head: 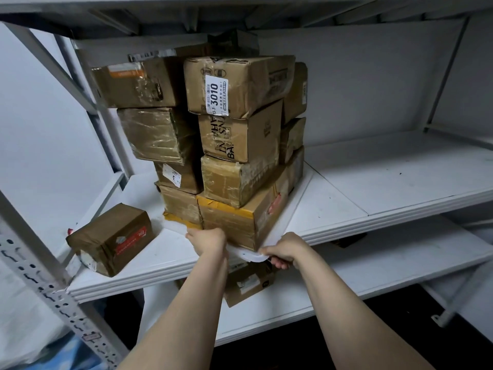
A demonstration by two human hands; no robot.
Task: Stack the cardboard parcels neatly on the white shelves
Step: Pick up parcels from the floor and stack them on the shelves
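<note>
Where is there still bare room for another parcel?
The middle shelf is bare right of the parcel stack. A narrow strip lies between stack and lone parcel. The left hand and right hand, gripping a white packet, crowd the stack's front.

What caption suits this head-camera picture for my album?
Left hand and right hand at the base of a cardboard parcel stack on a white shelf, right pinching a white sheet beneath.

Brown cardboard parcels [234, 145], one with yellow tape, on white shelves [373, 182].
</note>
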